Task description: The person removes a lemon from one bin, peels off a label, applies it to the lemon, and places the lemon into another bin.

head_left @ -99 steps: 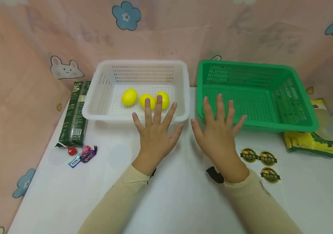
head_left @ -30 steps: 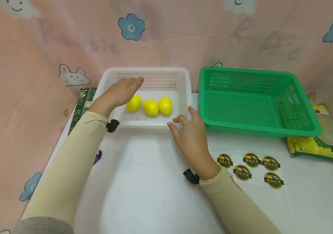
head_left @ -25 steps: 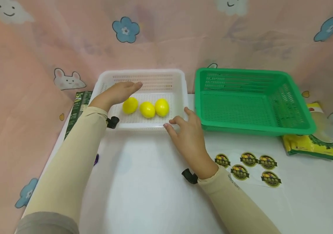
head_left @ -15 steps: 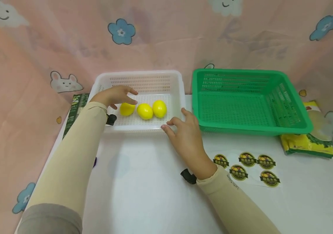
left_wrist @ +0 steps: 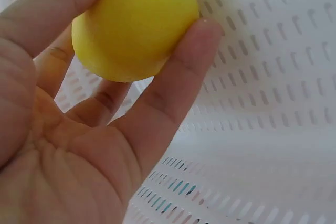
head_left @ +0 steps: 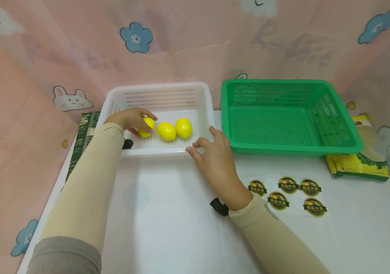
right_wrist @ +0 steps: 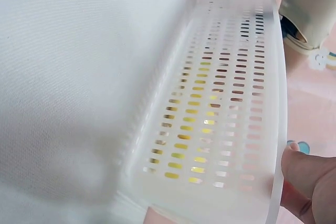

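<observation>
My left hand (head_left: 130,117) reaches into the white plastic basket (head_left: 201,99) and grips the leftmost lemon (left_wrist: 136,24). In the left wrist view, thumb and fingers sit around that smooth yellow fruit, near the slotted basket wall. Two more lemons, a middle one (head_left: 166,131) and a right one (head_left: 183,128), lie side by side on the basket floor. At the basket's front right corner, my right hand (head_left: 218,161) holds the rim. Its fingertips meet the rim in the right wrist view, where yellow shows through the slots.
A green basket (head_left: 270,149) stands to the right, partly over a yellow packet (head_left: 359,167). Several round stickers (head_left: 278,201) lie on a sheet in front of it. At the left, a dark green packet (head_left: 83,139) is partly hidden by my left arm. A patterned cloth (head_left: 181,45) hangs behind.
From held flat above the lemons, my left hand has lowered and closed round the leftmost one. Earlier both hands were spread; the right moved to the white basket's corner and has stayed there.
</observation>
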{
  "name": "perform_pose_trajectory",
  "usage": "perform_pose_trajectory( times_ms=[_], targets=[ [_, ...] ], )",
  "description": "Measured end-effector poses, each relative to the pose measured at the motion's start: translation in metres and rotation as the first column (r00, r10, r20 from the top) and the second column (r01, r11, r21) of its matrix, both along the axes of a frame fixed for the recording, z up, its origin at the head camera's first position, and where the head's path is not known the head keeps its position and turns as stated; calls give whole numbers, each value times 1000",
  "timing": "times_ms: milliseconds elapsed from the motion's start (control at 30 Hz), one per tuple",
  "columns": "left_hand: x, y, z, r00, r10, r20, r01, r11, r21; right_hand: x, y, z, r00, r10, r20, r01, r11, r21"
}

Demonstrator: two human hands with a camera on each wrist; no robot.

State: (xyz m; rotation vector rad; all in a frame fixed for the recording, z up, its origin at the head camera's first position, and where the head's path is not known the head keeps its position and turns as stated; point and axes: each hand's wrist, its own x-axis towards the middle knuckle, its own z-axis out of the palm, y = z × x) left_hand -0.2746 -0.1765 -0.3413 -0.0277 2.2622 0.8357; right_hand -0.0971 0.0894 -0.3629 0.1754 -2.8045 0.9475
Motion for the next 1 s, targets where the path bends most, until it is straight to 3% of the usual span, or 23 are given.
perform_pose_trajectory(
  times_ms=[267, 433, 567, 700, 833, 1000],
  targets=[
    [-1, -1, -3, 999, -21, -48, 20, 1000, -9, 1, 1, 2, 1000, -9, 10, 9, 1000, -7],
    [-2, -3, -1, 996, 7, -91, -2, 999, 54, 0, 0, 2, 1000, -11, 25, 11, 1000, -9],
    [-1, -1, 13, 983, 53, -178, -21, 985, 174, -1, -2, 3, 999, -10, 46, 11, 1000, -3],
    [6, 9, 35, 962, 99, -255, -11, 946, 324, -1, -1, 4, 998, -16, 65, 15, 1000, 7],
    [28, 29, 56, 939, 128, -319, 17, 909, 417, -2, -1, 4, 998, -15, 66, 14, 1000, 9],
    [83, 52, 73, 908, 140, -394, 79, 868, 490, -2, -2, 3, 999, -9, 53, 9, 1000, 10]
  ],
)
